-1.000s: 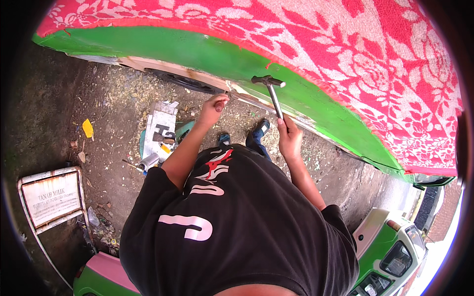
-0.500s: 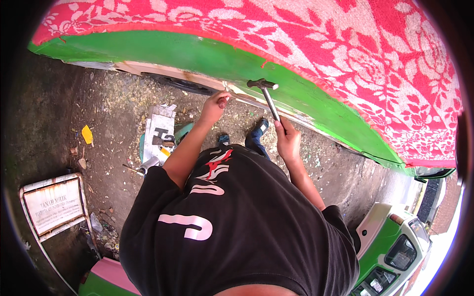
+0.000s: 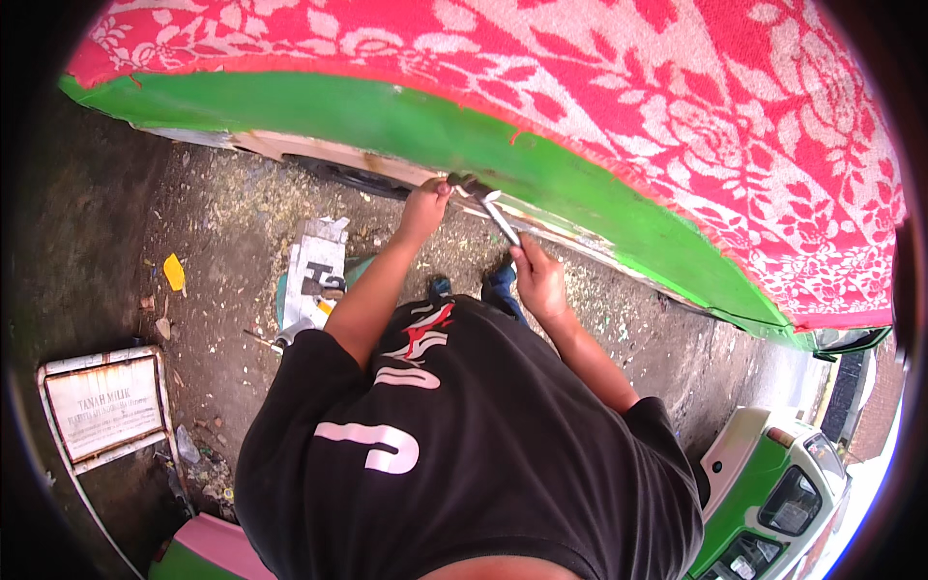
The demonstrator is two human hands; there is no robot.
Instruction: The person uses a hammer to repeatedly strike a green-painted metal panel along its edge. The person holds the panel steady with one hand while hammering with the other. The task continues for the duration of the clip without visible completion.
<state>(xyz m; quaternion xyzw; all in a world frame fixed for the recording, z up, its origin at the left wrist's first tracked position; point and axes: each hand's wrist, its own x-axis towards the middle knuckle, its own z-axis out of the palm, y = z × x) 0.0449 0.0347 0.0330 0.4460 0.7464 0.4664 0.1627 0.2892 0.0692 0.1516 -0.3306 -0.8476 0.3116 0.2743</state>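
My right hand is closed round the shaft of a hammer. The hammer's dark head reaches my left hand, right at the butt of the tool in it. That tool has a reddish-brown handle, and my left fingers wrap round it; its tip is hidden, so its kind does not show. Both hands are at the lower edge of a green vehicle side, where a beige, partly bare strip runs below the paint.
A red and white flowered cloth covers the vehicle's top. Left of my feet lie a white printed sheet and some tools on the littered ground. A framed sign stands at lower left, and a green and white vehicle at lower right.
The hammer has swung left and its head now meets the tool in my left hand. My right hand moved left with it; my left hand has stayed nearly in place.
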